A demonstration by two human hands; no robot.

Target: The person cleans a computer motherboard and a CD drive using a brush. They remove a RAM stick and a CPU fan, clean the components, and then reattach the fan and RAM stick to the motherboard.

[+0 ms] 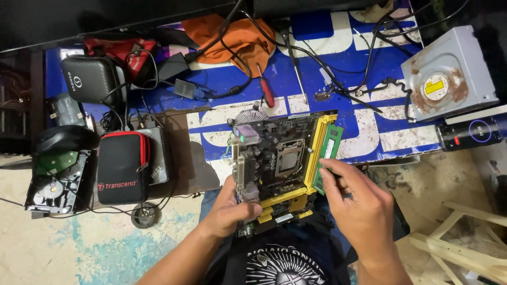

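A dark motherboard (280,158) with yellow slots and a metal processor socket rests on my lap at the table's front edge. My left hand (232,208) grips its near left corner by the port block. A green memory stick (327,155) stands on edge along the board's right side, by the yellow slots. My right hand (359,206) pinches the near end of that stick with fingertips and thumb.
A red-handled screwdriver (265,89) and a round cooler fan (251,115) lie just beyond the board. Black cases (122,169) and a bare hard drive (55,182) sit left. A grey optical drive (449,74) lies far right. Cables (338,68) cross the blue-and-white table; wooden slats (465,240) stand right.
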